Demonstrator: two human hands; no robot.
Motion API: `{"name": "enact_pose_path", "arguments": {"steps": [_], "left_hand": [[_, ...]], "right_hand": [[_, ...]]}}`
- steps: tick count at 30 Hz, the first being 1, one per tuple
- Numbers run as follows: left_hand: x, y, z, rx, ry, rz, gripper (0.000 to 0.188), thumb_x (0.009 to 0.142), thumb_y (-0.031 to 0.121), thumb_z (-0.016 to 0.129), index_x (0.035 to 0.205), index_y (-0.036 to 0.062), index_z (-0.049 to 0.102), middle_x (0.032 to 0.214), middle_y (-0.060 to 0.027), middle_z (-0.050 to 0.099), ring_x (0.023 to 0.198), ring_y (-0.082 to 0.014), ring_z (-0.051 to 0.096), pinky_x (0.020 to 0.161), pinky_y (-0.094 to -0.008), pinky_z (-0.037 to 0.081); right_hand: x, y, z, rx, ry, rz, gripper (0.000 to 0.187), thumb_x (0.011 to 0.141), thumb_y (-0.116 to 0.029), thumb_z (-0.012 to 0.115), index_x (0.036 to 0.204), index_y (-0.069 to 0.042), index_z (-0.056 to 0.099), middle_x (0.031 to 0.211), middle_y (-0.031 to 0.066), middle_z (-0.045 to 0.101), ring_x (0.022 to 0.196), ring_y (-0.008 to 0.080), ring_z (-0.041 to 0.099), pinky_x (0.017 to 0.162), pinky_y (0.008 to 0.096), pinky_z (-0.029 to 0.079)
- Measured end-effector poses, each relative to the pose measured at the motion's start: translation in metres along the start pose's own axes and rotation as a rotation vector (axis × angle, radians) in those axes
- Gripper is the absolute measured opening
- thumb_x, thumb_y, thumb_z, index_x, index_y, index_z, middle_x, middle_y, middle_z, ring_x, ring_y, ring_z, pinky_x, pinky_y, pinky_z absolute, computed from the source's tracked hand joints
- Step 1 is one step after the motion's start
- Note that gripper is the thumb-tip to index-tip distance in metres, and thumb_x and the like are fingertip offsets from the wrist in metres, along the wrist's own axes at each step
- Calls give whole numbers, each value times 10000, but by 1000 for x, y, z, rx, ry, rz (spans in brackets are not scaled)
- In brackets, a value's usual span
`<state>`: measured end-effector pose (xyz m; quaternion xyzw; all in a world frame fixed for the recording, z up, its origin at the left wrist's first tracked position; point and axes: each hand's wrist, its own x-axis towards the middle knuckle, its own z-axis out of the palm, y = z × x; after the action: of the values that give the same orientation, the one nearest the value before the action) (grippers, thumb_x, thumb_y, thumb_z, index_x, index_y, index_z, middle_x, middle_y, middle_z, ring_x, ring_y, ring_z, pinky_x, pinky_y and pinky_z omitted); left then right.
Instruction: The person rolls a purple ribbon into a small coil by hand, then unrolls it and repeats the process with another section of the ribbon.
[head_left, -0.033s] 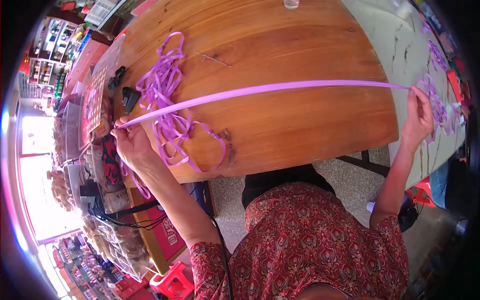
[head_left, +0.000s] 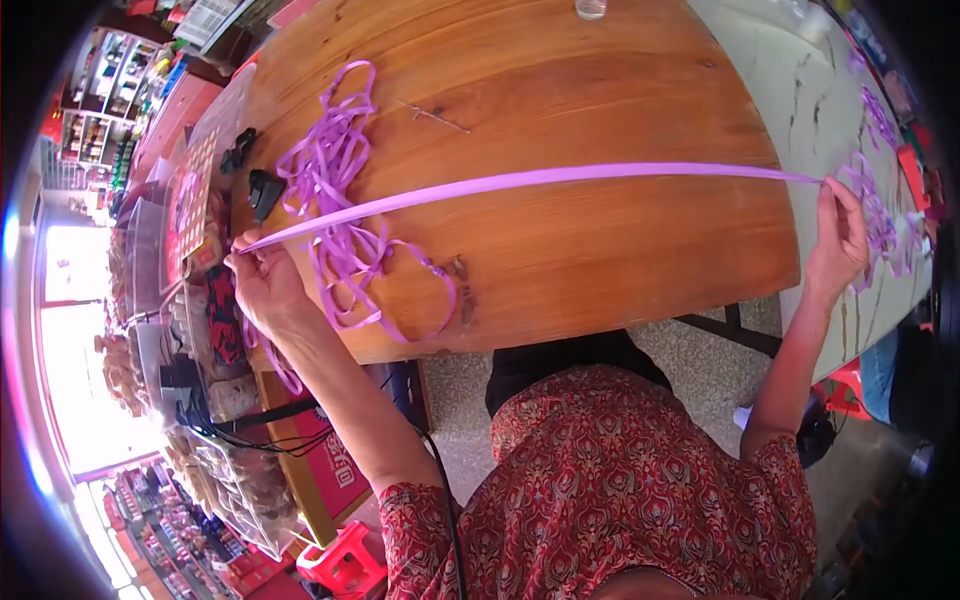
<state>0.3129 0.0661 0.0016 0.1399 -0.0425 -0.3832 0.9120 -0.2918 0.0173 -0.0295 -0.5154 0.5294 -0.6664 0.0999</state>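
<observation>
A long purple ribbon (head_left: 560, 175) stretches almost straight across the wooden table, raised between my two hands. My left hand (head_left: 272, 288) pinches one end at the table's left side. Off to the right, over the white marbled table, my right hand (head_left: 838, 245) pinches the other end between thumb and fingers. Under and behind the left part of the stretched ribbon lies a loose tangled heap of the same ribbon (head_left: 335, 160). A strand of it hangs down past the table edge below my left hand.
Two black plastic pieces (head_left: 264, 192) lie left of the heap on the wooden table (head_left: 600, 100). A thin twig-like item (head_left: 438, 119) and a glass (head_left: 590, 8) are farther back. More purple ribbon (head_left: 875, 215) lies on the white table (head_left: 740, 30). A red stool (head_left: 345, 565) stands at lower left.
</observation>
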Motion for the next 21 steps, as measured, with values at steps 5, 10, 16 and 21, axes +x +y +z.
{"name": "enact_pose_path", "arguments": {"steps": [5,10,16,21], "left_hand": [[-19,-6,-3,42,-49,-131,244,892,242,580,925,4,538,854,-118,602,827,-261,590,722,-336,517],[-69,-45,31,358,-378,-102,226,900,262,593,924,40,557,832,-59,591,658,-127,459,622,-255,415],[-131,-104,64,735,-324,-112,136,922,94,549,1025,20,601,848,-34,586,642,-81,407,595,-207,360],[-154,-128,62,715,-468,-278,110,918,68,544,999,22,604,854,-43,580,626,-83,408,541,-214,336]], "right_hand": [[4,18,-4,39,-44,96,178,875,-16,605,1046,-6,653,971,27,639,897,79,564,798,209,445],[14,27,-10,237,-114,233,201,900,-34,570,1089,9,620,1020,58,626,948,120,572,856,250,458],[11,-23,17,250,-232,116,186,917,-15,521,1081,44,585,1040,113,622,949,161,598,890,283,464],[-2,-65,49,310,-412,94,171,916,3,505,1067,37,577,987,133,640,887,170,615,858,285,473]]}}
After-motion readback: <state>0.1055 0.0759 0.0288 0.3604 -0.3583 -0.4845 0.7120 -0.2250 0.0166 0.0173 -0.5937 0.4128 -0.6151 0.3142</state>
